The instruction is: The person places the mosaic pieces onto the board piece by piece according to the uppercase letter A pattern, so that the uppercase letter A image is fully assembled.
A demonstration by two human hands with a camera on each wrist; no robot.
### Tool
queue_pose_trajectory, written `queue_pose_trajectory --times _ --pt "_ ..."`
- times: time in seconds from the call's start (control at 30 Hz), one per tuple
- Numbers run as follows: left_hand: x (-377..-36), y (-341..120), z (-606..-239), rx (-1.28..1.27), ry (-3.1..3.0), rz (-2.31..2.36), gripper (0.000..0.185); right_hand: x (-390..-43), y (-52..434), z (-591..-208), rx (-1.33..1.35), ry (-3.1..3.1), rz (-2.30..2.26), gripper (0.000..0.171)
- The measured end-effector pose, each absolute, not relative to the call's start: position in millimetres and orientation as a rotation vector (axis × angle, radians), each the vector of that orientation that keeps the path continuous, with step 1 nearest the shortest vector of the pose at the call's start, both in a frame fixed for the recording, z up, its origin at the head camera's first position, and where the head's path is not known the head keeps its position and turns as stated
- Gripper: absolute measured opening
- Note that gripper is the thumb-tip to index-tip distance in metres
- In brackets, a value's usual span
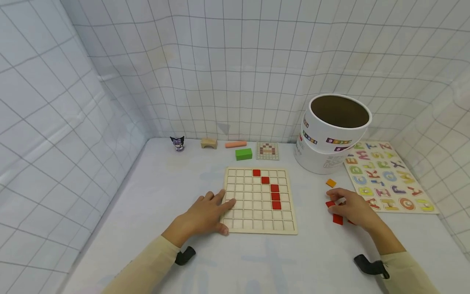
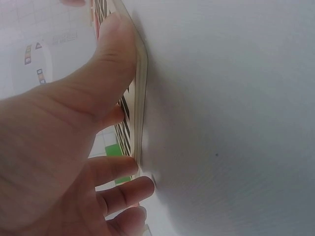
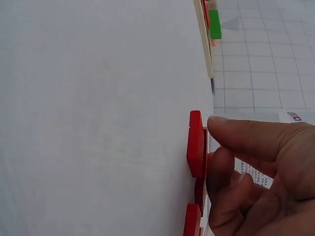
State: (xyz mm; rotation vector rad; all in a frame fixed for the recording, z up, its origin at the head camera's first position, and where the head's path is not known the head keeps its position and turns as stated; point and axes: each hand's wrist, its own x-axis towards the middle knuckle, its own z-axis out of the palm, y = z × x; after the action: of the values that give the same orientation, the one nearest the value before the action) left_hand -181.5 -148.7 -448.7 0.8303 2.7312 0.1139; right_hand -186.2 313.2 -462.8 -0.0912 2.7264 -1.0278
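White table (image 1: 154, 192) inside a booth of grid-printed sheeting.

Head view. A wooden grid board (image 1: 260, 199) lies at centre, with five red tiles (image 1: 275, 196) seated in a slanted line toward its upper right. The left hand (image 1: 205, 214) lies on the board's near-left corner, fingers straight and spread over the cells, thumb along the front edge; it pins the board and grips nothing. The right hand (image 1: 352, 207) rests well to the right of the board over a small cluster of loose red tiles (image 1: 337, 219), fingers curled down onto them. An orange tile (image 1: 331, 183) lies just beyond that hand. Behind stand a white tub (image 1: 332, 134), an alphabet puzzle (image 1: 387, 175), a pattern card (image 1: 267, 150), a green block (image 1: 244, 154), a pink stick (image 1: 236, 144), a wooden arch (image 1: 208, 143) and a small figure (image 1: 178, 143).

Left wrist view. The thumb (image 2: 115, 54) presses flat on the board's edge (image 2: 140, 98); the other fingers lie loosely extended.

Right wrist view. Fingertips (image 3: 221, 164) touch the upper face of one red tile (image 3: 196, 143); whether it is pinched or merely touched cannot be told.

Judgement: the step in hand is picking the next red tile. The next move calls for a firm pinch, a carry across to the board, and a square drop into a free cell next to the red line while the left hand keeps the board steady.
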Motion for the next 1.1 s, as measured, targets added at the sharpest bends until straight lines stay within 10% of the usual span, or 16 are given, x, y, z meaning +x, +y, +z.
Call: queue_pose_trajectory --times 1.1 --pt "-181.9 -148.8 -449.9 0.828 2.726 0.113 0.09 -192.4 293.4 -466.5 -0.203 2.79 -0.818 0.026"
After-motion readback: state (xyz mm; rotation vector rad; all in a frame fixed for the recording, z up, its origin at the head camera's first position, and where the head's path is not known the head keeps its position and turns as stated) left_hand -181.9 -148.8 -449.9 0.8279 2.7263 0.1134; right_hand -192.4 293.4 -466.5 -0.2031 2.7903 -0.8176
